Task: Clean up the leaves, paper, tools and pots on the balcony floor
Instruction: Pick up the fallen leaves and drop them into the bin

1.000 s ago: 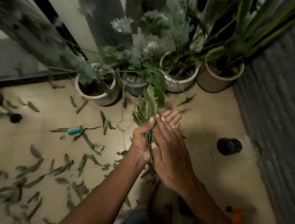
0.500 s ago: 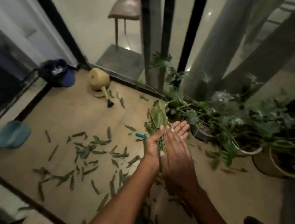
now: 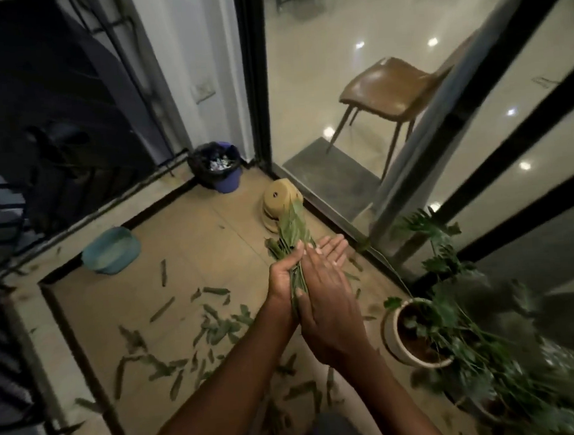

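A bunch of green leaves (image 3: 291, 229) sticks up from between my two hands at mid-frame. My left hand (image 3: 283, 272) has its fingers curled round the stems. Flat against the bunch from the right lies my right hand (image 3: 326, 293), fingers straight. Several loose leaves (image 3: 215, 326) are scattered over the tiled balcony floor (image 3: 192, 255) to the left and below my arms. A tan overturned pot (image 3: 279, 197) lies beyond the bunch, near the glass door.
A blue bin with a black liner (image 3: 218, 169) stands in the far corner. A teal dish (image 3: 111, 251) sits by the left edge. A white potted plant (image 3: 411, 331) is at the right. Railing bars run along the left; glass panels and a brown chair (image 3: 392, 89) lie beyond.
My view has swung left, from the row of potted plants to the far corner with the bin. Both hands keep the same hold on the leaf bunch.
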